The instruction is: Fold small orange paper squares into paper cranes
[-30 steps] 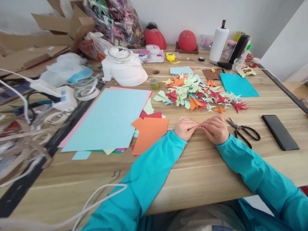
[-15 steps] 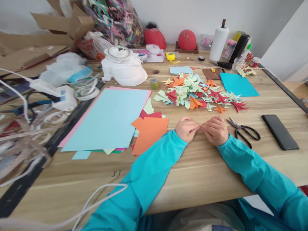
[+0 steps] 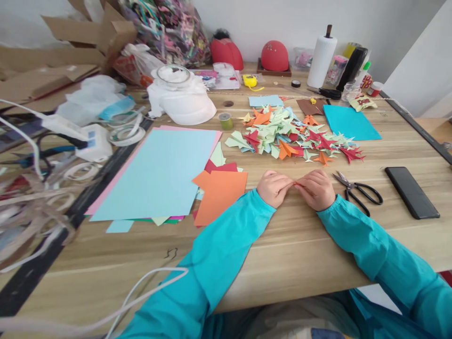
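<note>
My left hand [image 3: 272, 188] and my right hand [image 3: 317, 189] rest on the wooden table [image 3: 293, 254], fingertips pinched together on a small folded orange paper [image 3: 295, 184], most of it hidden by the fingers. Both arms wear teal sleeves. A pile of folded paper shapes [image 3: 289, 136] in green, red and orange lies just beyond the hands. Orange sheets [image 3: 219, 193] sit to the left of my left hand, and black scissors [image 3: 357, 192] lie just right of my right hand.
A large light-blue sheet [image 3: 158, 172] over pink paper lies at left. A black phone [image 3: 411, 192] sits at right, a teal sheet [image 3: 349, 123] farther back. Tape rolls, cables and cardboard crowd the left side; a paper towel roll [image 3: 321, 59] and red domes stand at the back.
The hands stay pinched on the orange paper with only slight finger movement. The view has shifted a little.
</note>
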Demonstrator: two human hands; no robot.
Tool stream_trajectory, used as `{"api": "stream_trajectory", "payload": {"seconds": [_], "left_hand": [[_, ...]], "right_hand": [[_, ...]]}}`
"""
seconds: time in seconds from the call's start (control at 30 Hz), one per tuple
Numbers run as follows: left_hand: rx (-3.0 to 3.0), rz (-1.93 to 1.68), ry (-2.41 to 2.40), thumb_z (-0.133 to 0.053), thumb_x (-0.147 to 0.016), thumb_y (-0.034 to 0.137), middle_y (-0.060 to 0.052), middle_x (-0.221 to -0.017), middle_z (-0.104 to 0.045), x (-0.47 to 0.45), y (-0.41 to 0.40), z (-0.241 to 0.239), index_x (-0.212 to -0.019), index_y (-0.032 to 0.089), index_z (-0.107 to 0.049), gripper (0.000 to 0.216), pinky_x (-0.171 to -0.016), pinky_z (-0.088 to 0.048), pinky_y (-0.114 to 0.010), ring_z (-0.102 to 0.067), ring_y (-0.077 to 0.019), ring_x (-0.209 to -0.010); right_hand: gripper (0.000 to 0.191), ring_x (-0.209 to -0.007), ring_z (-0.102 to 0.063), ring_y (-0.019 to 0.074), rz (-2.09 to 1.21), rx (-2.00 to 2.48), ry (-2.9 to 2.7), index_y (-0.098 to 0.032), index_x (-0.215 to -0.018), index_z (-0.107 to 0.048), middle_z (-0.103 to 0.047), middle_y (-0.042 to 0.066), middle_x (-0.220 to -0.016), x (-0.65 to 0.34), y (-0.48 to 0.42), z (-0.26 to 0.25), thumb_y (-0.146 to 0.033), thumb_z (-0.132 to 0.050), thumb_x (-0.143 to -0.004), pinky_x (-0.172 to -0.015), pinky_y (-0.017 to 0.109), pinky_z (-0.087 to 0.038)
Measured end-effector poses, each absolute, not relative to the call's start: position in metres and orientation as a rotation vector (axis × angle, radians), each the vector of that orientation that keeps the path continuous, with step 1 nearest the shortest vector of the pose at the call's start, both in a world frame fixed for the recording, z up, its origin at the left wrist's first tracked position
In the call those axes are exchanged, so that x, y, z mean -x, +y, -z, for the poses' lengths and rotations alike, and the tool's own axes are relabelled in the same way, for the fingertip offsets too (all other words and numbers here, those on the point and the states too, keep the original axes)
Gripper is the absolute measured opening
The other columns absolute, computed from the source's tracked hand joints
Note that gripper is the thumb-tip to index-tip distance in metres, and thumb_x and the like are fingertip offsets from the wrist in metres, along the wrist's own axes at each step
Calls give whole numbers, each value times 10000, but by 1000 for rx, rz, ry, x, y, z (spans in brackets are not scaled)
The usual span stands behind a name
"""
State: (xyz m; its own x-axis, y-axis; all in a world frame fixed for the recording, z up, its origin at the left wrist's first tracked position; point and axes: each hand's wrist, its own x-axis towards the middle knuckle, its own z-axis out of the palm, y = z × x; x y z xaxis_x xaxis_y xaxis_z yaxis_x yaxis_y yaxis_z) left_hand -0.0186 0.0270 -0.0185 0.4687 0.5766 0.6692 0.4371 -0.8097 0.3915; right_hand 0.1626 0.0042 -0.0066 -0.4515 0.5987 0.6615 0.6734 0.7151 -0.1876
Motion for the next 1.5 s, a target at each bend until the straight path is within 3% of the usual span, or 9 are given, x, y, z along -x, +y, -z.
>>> {"api": "stream_trajectory", "payload": {"seconds": [0.13, 0.33, 0.67, 0.97, 1.5], "left_hand": [[-2531, -1316, 915, -454, -877, 254, -47, -785, -714, 19, 27, 17, -817, 169, -670, 239, -724, -408, -314, -633, -133, -712], [-2548, -1244, 917, -501, -855, 321, -25, -793, -723, 20, 28, 15, -798, 205, -693, 232, -719, -395, -323, -615, -143, -720], [-2713, -1317, 805, -468, -821, 182, -1, -697, -702, 22, 27, 13, -734, 191, -666, 216, -721, -373, -323, -586, -134, -664], [-2473, -1378, 927, -567, -811, 274, -40, -756, -720, 19, 28, 16, -779, 186, -688, 153, -708, -419, -311, -621, -146, -697], [-2247, -1520, 918, -619, -772, 223, -66, -715, -713, 21, 33, 19, -760, 171, -707, 104, -672, -479, -325, -635, -166, -673]], "right_hand": [[139, -732, -599, 179, 119, 983, -2196, -159, -906, -633, -691, 75, -806, -163, 5, 7, -237, -543, -833, -715, 331, -433], [119, -682, -580, 165, 151, 973, -2236, -171, -858, -644, -689, 50, -747, -164, 6, 8, -211, -533, -837, -704, 322, -419], [111, -581, -575, 133, 282, 879, -2230, -176, -784, -674, -697, 21, -655, -164, 6, 8, -183, -566, -806, -716, 301, -409], [121, -577, -570, 134, 305, 964, -2194, -179, -805, -690, -690, 21, -639, -165, 6, 4, -184, -569, -815, -668, 289, -400], [117, -613, -603, 134, 243, 1076, -2080, -177, -844, -690, -712, 32, -712, -168, 9, 12, -229, -587, -826, -687, 291, -416]]}}
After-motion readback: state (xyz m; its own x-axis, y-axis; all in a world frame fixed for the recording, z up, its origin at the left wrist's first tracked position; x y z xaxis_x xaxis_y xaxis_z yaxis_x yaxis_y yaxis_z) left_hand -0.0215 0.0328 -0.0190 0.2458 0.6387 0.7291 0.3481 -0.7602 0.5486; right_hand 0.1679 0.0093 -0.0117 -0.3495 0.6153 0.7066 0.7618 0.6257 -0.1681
